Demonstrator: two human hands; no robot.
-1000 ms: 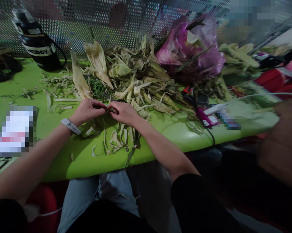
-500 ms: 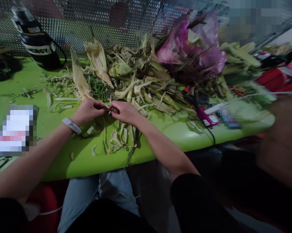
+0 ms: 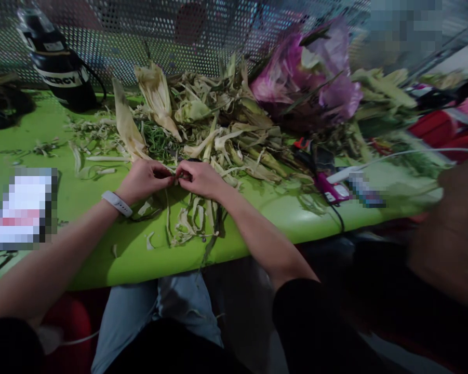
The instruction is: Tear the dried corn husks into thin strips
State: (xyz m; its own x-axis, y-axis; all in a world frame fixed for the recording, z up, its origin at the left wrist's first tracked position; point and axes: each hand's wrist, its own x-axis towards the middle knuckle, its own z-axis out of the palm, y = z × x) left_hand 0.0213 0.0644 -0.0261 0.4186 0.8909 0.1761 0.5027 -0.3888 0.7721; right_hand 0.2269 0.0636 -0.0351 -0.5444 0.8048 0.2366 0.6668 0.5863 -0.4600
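My left hand [image 3: 148, 179] and my right hand [image 3: 198, 179] meet over the green table, fingertips pinched close together. Between them is a thin pale strip of corn husk [image 3: 175, 175], mostly hidden by the fingers. Under my wrists lie curled husk strips [image 3: 190, 221]. Just beyond the hands, a whole dried husk [image 3: 128, 124] leans beside a small heap of green strips [image 3: 159, 139]. Another husk [image 3: 155, 98] stands behind it, next to a broad pile of dry husks [image 3: 253, 148].
A black bottle [image 3: 64, 78] stands at the back left, and a phone [image 3: 23, 205] lies at the left. A pink plastic bag [image 3: 307, 78] sits behind the pile. To the right are a purple device [image 3: 333, 189], a white cable [image 3: 397, 153] and another person's arm [image 3: 448, 223].
My hands stay in nearly the same place. The left fingers have shifted slightly, with the fingertips still pinched together.
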